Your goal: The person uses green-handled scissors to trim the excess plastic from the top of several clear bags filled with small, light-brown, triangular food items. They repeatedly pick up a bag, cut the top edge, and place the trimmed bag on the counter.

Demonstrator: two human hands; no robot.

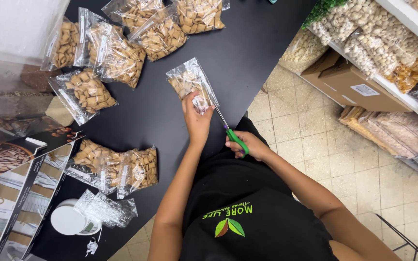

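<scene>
lying on the black surface point(160, 111), near its front edge, a small clear bag point(192, 83) of tan square pieces is pinned at its lower end by the left hand point(197, 121), whose fingers are curled over the plastic. green-handled scissors point(228, 130) are gripped in the right hand point(247, 145), fingers closed through the handle loops, and the thin blades are pointed up and to the left so that they meet the bag's right edge just beside the left hand. whether the blades are parted or closed cannot be told. both forearms are extended from a person in a black apron point(247, 212) with a green and orange leaf emblem.

several more filled bags of the same tan squares are spread over the surface: a cluster of filled bags point(136, 34) is seen along the far side, one bag point(85, 92) is laid to the left, and another pair of bags point(122, 169) is laid nearer the front left. a crumpled empty plastic bag point(105, 210) is seen beside a small white round scale point(71, 221) at the lower left corner. printed cardboard boxes point(10, 193) are stacked at the far left.

to the right, across a tiled floor point(315, 140), shelves point(402, 92) are loaded with bagged dry goods point(378, 48), and a brown cardboard box point(349, 84) is set on the lower level.
</scene>
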